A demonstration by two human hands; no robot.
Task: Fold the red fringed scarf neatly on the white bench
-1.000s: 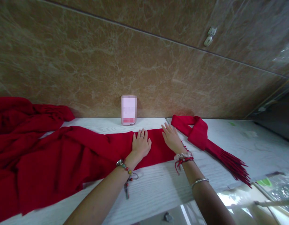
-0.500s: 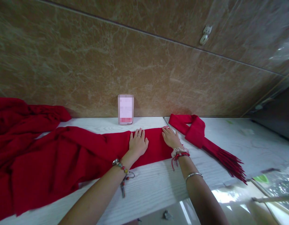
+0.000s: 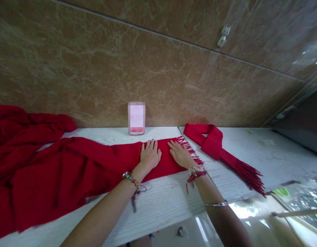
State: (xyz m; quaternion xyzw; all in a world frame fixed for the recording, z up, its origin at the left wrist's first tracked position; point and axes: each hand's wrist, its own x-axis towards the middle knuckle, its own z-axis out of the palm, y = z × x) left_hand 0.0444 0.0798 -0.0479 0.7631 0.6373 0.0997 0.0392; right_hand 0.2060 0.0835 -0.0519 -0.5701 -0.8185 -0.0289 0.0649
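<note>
A long red scarf [image 3: 96, 164] lies across the white wood-grain surface, bunched in folds on the left and flat on the right, where its short fringe shows. My left hand [image 3: 150, 154] rests palm down on the flat part, fingers stretched out. Beside it, closer to the fringed end, my right hand [image 3: 181, 154] also lies flat on the cloth with its fingers spread. To the right is a second red scarf [image 3: 212, 140], folded over itself in a loop, its long tassels pointing toward the front edge.
A phone [image 3: 136, 118] with a lit, blurred screen leans upright against the brown marbled wall [image 3: 96, 75]. More red cloth [image 3: 45, 127] is heaped at the far left. A small white hook [image 3: 223, 36] is on the wall. The table's front edge [image 3: 158, 229] runs below my forearms.
My right hand has slid left from the scarf's end, uncovering the fringe. My left hand stays flat at nearly the same spot on the cloth.
</note>
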